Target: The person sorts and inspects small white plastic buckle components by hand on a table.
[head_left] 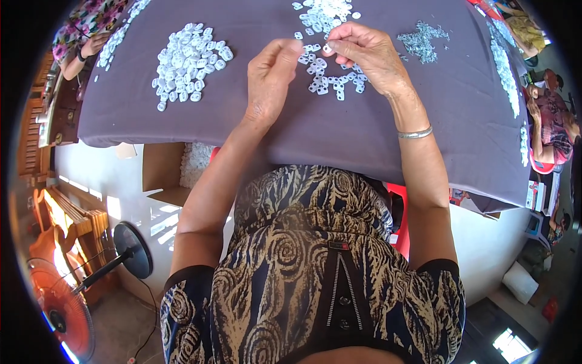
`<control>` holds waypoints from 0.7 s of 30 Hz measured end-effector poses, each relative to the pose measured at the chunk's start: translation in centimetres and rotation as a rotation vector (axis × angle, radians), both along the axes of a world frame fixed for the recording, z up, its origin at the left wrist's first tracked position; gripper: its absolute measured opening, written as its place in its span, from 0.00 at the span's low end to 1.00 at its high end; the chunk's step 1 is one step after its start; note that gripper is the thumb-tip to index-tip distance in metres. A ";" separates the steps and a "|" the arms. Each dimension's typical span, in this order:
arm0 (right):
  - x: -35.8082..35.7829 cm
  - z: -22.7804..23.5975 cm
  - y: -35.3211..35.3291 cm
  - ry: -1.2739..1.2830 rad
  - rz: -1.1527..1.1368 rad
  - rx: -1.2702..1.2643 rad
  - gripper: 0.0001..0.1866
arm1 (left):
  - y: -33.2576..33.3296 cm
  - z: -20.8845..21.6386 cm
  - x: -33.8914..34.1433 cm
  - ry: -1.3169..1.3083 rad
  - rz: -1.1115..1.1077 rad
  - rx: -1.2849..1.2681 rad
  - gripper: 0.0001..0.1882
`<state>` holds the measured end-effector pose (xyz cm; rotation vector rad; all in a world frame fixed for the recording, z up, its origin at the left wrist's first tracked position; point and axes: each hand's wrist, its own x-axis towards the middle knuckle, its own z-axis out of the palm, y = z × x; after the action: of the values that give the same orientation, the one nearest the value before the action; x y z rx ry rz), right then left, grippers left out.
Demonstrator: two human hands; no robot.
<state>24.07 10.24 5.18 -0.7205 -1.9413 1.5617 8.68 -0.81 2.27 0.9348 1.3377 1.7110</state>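
Note:
Over the purple-grey tablecloth point(345, 130), my right hand point(370, 57) pinches a small white plastic piece point(328, 50) between thumb and fingertips. My left hand point(273, 76) is raised beside it, thumb and fingers pressed together. Whatever it may hold is too small and blurred to make out. Beneath and between my hands lie loose white pieces with holes point(339, 92). Farther back is a larger heap of white pieces point(327, 11). To the left sits a pile of rounded white pieces point(189, 64). A heap of tiny silvery metal parts point(423, 42) lies to the right.
Other people's arms point(71, 64) show at the left and right table sides, near more white pieces point(506, 76). Below the table edge stands a cardboard box point(162, 167) with white pieces inside. An orange fan point(60, 309) is at lower left.

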 end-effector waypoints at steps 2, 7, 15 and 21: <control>-0.4 0.0 -0.5 0.051 -0.044 -0.043 0.05 | 0.4 -0.7 0.5 0.124 0.012 0.108 0.09; -1.0 -0.8 -0.9 0.056 0.005 0.010 0.07 | 1.0 -1.8 0.8 0.227 0.001 0.247 0.22; -0.9 -1.2 -0.7 -0.070 0.079 0.033 0.08 | 0.7 -1.9 0.3 0.229 -0.028 0.271 0.19; -0.7 -0.9 -0.7 -0.113 0.073 0.080 0.09 | 0.5 -1.3 0.3 0.222 -0.052 0.224 0.17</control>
<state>23.35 9.56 4.26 -0.7259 -2.1212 1.5055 9.01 -0.28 0.96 1.3087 1.2648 1.7835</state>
